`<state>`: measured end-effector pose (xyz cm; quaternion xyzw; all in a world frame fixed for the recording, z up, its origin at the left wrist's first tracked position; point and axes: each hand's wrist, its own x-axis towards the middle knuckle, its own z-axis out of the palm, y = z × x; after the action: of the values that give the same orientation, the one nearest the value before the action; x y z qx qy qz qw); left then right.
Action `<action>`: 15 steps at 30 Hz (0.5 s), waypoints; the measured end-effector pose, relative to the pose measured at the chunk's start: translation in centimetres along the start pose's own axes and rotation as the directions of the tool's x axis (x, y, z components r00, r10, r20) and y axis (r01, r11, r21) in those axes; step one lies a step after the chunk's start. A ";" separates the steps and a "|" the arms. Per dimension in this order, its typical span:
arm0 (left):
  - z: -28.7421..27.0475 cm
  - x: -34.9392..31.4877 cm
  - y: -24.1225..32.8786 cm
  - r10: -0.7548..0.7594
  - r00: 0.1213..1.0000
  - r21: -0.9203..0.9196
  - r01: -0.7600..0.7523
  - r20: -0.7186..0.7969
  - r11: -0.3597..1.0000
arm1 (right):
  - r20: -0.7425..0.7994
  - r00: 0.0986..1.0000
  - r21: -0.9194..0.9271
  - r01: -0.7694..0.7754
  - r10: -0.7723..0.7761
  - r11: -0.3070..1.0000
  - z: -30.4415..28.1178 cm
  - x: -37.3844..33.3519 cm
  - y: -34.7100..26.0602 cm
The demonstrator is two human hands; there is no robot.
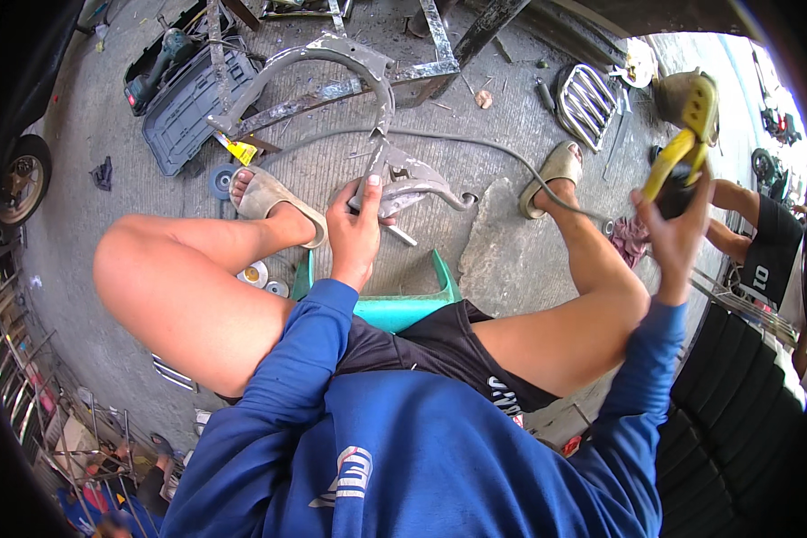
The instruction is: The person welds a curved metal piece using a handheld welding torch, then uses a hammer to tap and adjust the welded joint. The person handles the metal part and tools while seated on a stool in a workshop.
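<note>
metalwork in hand: seated on a teal plastic stool, a worker in a blue long-sleeved top and dark shorts steadies a scuffed grey metal piece with the left hand, thumb laid along its lower bracket and fingers wrapped round beneath. the piece stands out between the worker's parted knees, its broad curved loop to the upper left, a hooked arm reaching right. behind the loop is a worn square-tube frame; whether the two touch cannot be told from this angle.

the right hand, raised well apart at far right, is closed around a yellow-and-black tool, its exact kind hard to make out.

across the ridged concrete, a grey hose curves past the piece toward the right sandal, ending near a reddish cloth. an open tool case lies at upper left, a teal-and-black power tool in it; a grey-blue disc and a yellow packet sit near the left sandal. a silver barred rack lies at upper right. at far right, another person in black shorts is partly in view.
</note>
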<state>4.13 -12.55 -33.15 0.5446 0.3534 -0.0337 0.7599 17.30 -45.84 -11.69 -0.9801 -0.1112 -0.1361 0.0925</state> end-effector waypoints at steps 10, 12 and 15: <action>0.0 1.3 -0.2 0.057 0.997 0.055 -0.054 -0.050 0.997 | 0.134 0.986 0.397 -0.143 0.097 0.907 5.6 -6.5 -7.5; 0.0 1.4 -0.3 0.032 0.998 0.067 -0.028 -0.055 0.997 | 0.137 0.988 0.515 -0.138 0.078 0.846 6.2 -6.9 -7.8; 0.1 1.4 -0.5 0.033 0.998 0.019 -0.032 -0.052 0.999 | 0.186 0.972 0.526 -0.223 0.145 0.821 7.4 -7.6 -8.0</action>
<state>5.04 -12.35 -34.33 0.5580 0.3637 -0.0105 0.7458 10.03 -38.07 -19.63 -0.9266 -0.0559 -0.0216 0.3713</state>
